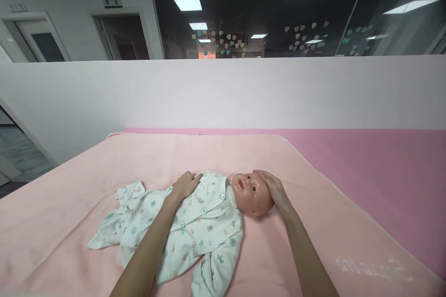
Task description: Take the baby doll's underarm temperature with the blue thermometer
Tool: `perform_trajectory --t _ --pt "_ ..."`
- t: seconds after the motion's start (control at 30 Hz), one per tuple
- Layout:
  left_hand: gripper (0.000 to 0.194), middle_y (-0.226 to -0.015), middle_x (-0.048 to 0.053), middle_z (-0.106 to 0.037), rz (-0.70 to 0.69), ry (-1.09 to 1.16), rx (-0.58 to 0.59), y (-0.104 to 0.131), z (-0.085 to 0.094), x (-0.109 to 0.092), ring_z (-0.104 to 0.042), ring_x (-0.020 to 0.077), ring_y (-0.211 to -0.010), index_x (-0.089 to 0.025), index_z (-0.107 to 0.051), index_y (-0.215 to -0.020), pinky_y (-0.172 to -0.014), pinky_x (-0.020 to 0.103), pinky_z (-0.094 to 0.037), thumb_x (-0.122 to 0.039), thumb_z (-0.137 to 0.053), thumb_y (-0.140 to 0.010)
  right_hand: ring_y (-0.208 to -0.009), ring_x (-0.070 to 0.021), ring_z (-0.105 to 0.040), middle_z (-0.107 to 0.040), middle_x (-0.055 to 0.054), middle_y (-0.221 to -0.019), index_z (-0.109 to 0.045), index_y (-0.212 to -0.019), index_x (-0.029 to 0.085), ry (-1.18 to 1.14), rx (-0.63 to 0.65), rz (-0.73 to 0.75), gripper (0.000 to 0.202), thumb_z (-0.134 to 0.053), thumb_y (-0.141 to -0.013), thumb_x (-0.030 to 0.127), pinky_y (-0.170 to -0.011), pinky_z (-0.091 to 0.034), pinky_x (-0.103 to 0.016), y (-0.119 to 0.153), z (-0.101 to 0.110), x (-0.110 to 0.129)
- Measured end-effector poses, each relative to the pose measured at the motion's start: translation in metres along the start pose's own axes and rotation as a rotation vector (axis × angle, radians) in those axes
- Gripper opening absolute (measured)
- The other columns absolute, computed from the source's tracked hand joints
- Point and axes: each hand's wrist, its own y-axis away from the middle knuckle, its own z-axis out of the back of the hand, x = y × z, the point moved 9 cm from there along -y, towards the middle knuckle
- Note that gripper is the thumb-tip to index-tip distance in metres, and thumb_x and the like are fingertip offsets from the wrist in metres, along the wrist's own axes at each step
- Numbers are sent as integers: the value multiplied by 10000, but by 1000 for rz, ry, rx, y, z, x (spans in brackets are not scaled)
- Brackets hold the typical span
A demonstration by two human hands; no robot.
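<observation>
A baby doll lies on its back on a pink blanket, its head toward the right. It wears a white outfit with small printed figures and snap buttons. My left hand rests on the far side of the outfit at the doll's middle, fingers stretched out. Against the top of the doll's head lies my right hand, its fingers extended along the forehead. The doll's hands and feet are hidden, mostly by the outfit.
Beneath the blanket, a pink surface shows at the right. A low white wall runs behind it. Beyond are a dark window with heart stickers and two doorways. Grey floor shows at the far left.
</observation>
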Motion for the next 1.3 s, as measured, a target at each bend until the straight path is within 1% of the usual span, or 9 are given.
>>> perform_trajectory --t 0.13,0.37,0.43,0.53,0.6,0.8,1.0,1.23,1.3 --pt "578 -950 114 -646 -4 -4 12 2 1 -3 -590 265 -875 -184 -617 -701 -759 330 -406 -585 -216 -813 -1038 -255 -556 -670 -53 -1030 -700 -871 201 -59 -9 -24 363 -659 -640 479 -918 -408 -357 1 4 -4" --pt "583 -862 102 -676 14 -18 18 4 0 -1 -596 275 -855 -193 -608 -725 -696 321 -413 -597 -197 -812 -1039 -244 -570 -688 -46 -985 -699 -846 207 -302 -200 -13 325 -692 -593 411 -940 -411 -359 -1 26 -21" --pt "584 -857 105 -674 19 -22 15 5 0 0 -596 277 -849 -191 -598 -706 -692 326 -411 -597 -192 -813 -1039 -250 -571 -686 -47 -996 -701 -845 198 -282 -189 -18 330 -685 -597 416 -939 -414 -361 -2 24 -25" --pt "578 -857 107 -674 26 -24 11 5 0 0 -598 280 -838 -192 -586 -696 -687 336 -410 -598 -190 -812 -1019 -265 -583 -684 -56 -1002 -702 -871 174 -253 -80 -95 392 -638 -634 478 -898 -448 -373 -4 11 -36" --pt "573 -859 105 -675 29 -25 9 6 1 0 -600 280 -840 -193 -583 -698 -681 335 -411 -601 -197 -809 -1005 -268 -591 -683 -57 -1004 -693 -918 168 -256 -48 -131 441 -611 -653 511 -876 -463 -378 -4 8 -41" --pt "575 -853 102 -674 23 -29 10 7 2 -1 -601 275 -835 -196 -575 -694 -672 327 -411 -601 -184 -815 -1062 -251 -562 -676 -55 -1027 -681 -948 198 -286 -178 -84 433 -616 -660 515 -931 -423 -363 -6 25 -39" --pt "567 -853 101 -667 10 -23 12 7 2 -3 -597 271 -833 -193 -563 -700 -675 328 -408 -595 -180 -818 -1013 -275 -585 -684 -68 -1002 -694 -879 150 -257 -45 -140 441 -635 -643 519 -880 -455 -373 -6 10 -44" --pt "544 -829 93 -667 -2 -20 10 7 2 -4 -595 262 -821 -195 -552 -682 -658 316 -402 -588 -201 -817 -1065 -254 -560 -676 -54 -1028 -692 -906 208 -278 -180 -43 423 -609 -662 543 -932 -419 -364 -6 27 -35" --pt "540 -821 93 -666 -7 -16 4 8 3 -4 -594 261 -812 -197 -552 -675 -653 316 -399 -586 -205 -816 -1081 -256 -548 -669 -55 -1047 -695 -907 205 -244 -142 -2 425 -622 -651 536 -952 -399 -367 -5 23 -30"
